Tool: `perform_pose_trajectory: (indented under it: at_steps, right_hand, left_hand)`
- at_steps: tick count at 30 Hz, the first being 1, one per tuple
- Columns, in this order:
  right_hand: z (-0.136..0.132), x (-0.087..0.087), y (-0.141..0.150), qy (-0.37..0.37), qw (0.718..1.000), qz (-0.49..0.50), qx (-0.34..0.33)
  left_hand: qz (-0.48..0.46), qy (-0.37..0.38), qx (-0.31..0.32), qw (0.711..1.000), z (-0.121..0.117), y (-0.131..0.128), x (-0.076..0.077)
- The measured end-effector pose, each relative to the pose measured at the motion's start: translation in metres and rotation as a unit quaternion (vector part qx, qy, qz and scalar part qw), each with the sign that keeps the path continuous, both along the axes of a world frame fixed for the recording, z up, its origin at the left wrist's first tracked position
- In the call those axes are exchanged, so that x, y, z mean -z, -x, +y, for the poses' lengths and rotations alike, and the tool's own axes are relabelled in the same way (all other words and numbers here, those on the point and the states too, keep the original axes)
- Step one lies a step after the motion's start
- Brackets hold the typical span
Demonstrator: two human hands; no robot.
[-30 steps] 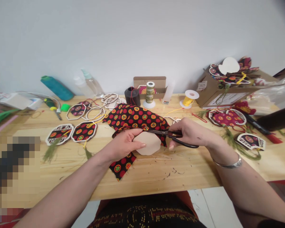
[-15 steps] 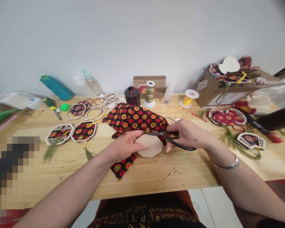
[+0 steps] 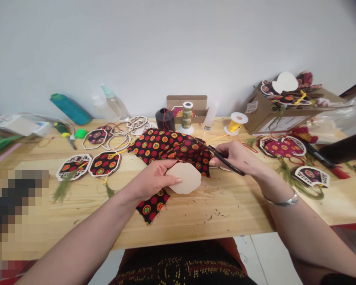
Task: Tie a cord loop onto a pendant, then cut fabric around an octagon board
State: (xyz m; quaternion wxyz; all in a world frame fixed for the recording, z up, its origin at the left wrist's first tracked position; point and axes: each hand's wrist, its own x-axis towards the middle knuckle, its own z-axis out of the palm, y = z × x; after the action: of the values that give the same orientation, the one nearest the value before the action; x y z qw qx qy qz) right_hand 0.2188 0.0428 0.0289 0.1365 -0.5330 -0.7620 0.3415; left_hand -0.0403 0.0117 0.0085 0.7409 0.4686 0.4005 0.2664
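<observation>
Fabric [image 3: 154, 144] lies on the table [image 3: 192, 221] — spools [image 3: 187, 114] behind it, ornaments [image 3: 105, 164] left, box [image 3: 259, 113] back right.

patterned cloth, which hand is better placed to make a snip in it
Probably the right hand: it holds the scissors, whose blades are at the patterned cloth. The left hand is occupied, pinching the pale panel.

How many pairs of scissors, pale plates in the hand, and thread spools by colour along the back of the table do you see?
Scissors: 1 pair
Pale plate, in the left hand: 1
Teal spool: 1
Black spool: 1
Olive spool: 1
Yellow spool: 1
Total: 6
</observation>
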Motion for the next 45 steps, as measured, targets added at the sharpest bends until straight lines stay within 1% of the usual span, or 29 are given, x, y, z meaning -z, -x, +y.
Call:
perform_pose_trajectory:
  at_steps: [2,4,6,8,10,12,13,14,15,16,17,18,19,20,21,22,23,25,27,30,34,38,40,41,42,43,45]
  right_hand:
    - [-0.001,-0.006,-0.003,-0.027,0.995,-0.096,0.003]
    - [-0.003,-0.013,-0.006,-0.037,0.980,-0.197,-0.005]
    - [-0.006,-0.020,-0.011,-0.015,0.960,-0.277,-0.020]
    - [-0.009,-0.029,-0.019,0.011,0.941,-0.337,-0.009]
    - [-0.011,-0.038,-0.029,-0.006,0.923,-0.382,0.056]
    - [-0.012,-0.049,-0.035,-0.066,0.905,-0.393,0.150]
    - [-0.011,-0.054,-0.037,-0.101,0.901,-0.374,0.196]
    - [-0.011,-0.058,-0.036,-0.133,0.906,-0.329,0.229]
    - [-0.010,-0.061,-0.033,-0.154,0.922,-0.259,0.244]
    - [-0.009,-0.062,-0.028,-0.162,0.942,-0.171,0.239]
    - [-0.008,-0.063,-0.022,-0.157,0.962,-0.074,0.213]
    - [-0.007,-0.062,-0.015,-0.139,0.975,0.016,0.172]
    - [-0.006,-0.059,-0.007,-0.114,0.982,0.077,0.131]
    - [-0.005,-0.056,0.000,-0.095,0.985,0.106,0.102]
    - [-0.004,-0.051,0.007,-0.081,0.987,0.107,0.087]
    - [-0.003,-0.046,0.013,-0.071,0.991,0.080,0.082]
    - [-0.002,-0.040,0.018,-0.069,0.993,0.033,0.088]
    - [0.000,-0.027,0.023,-0.086,0.989,-0.069,0.102]
    - [0.002,-0.015,0.025,-0.113,0.979,-0.136,0.098]
    - [0.003,0.000,0.027,-0.137,0.974,-0.169,0.065]
    - [0.002,0.014,0.033,-0.144,0.976,-0.159,0.021]
    - [-0.001,0.020,0.038,-0.179,0.979,-0.098,-0.029]
    - [-0.002,0.019,0.038,-0.199,0.979,-0.022,-0.024]
    - [-0.002,0.018,0.038,-0.194,0.980,0.034,-0.010]
    - [-0.002,0.016,0.037,-0.167,0.981,0.100,0.007]
    - [-0.003,0.015,0.037,-0.121,0.978,0.171,0.019]
    - [-0.006,0.011,0.037,-0.005,0.955,0.297,0.013]
  left_hand:
    - [-0.002,0.000,0.001,1.000,0.000,0.001,0.000]
    - [-0.004,-0.004,0.000,1.000,0.001,0.001,0.001]
    - [-0.003,-0.011,-0.001,1.000,0.001,0.002,0.002]
    - [0.000,-0.021,-0.005,1.000,0.001,0.002,0.002]
    - [0.000,-0.034,-0.013,0.999,0.000,0.003,0.002]
    - [-0.006,-0.046,-0.018,0.999,-0.001,0.002,0.000]
    - [-0.010,-0.052,-0.018,0.998,-0.001,0.002,-0.001]
    - [-0.012,-0.059,-0.018,0.998,-0.002,0.002,-0.002]
    - [-0.015,-0.068,-0.019,0.997,-0.002,0.002,-0.002]
    - [-0.016,-0.077,-0.021,0.997,-0.003,0.002,-0.002]
    - [-0.017,-0.084,-0.024,0.996,-0.003,0.002,-0.002]
    - [-0.021,-0.089,-0.027,0.995,-0.003,0.002,-0.001]
    - [-0.027,-0.092,-0.031,0.995,-0.003,0.002,0.000]
    - [-0.035,-0.093,-0.035,0.994,-0.003,0.003,0.001]
    - [-0.043,-0.094,-0.040,0.994,-0.002,0.003,0.002]
    - [-0.051,-0.095,-0.045,0.993,-0.002,0.004,0.003]
    - [-0.059,-0.097,-0.049,0.992,-0.002,0.004,0.003]
    - [-0.070,-0.098,-0.053,0.991,-0.001,0.005,0.004]
    - [-0.079,-0.095,-0.056,0.991,-0.001,0.004,0.004]
    - [-0.085,-0.084,-0.065,0.991,0.000,0.002,0.003]
    - [-0.092,-0.072,-0.080,0.990,0.000,0.001,0.001]
    - [-0.093,-0.083,-0.090,0.988,0.000,0.000,0.002]
    - [-0.089,-0.090,-0.095,0.987,0.000,0.001,0.004]
    - [-0.086,-0.094,-0.096,0.987,0.000,0.001,0.005]
    - [-0.084,-0.099,-0.097,0.987,-0.001,0.001,0.006]
    - [-0.082,-0.103,-0.097,0.987,-0.001,0.001,0.007]
    - [-0.079,-0.110,-0.093,0.986,-0.002,0.002,0.008]
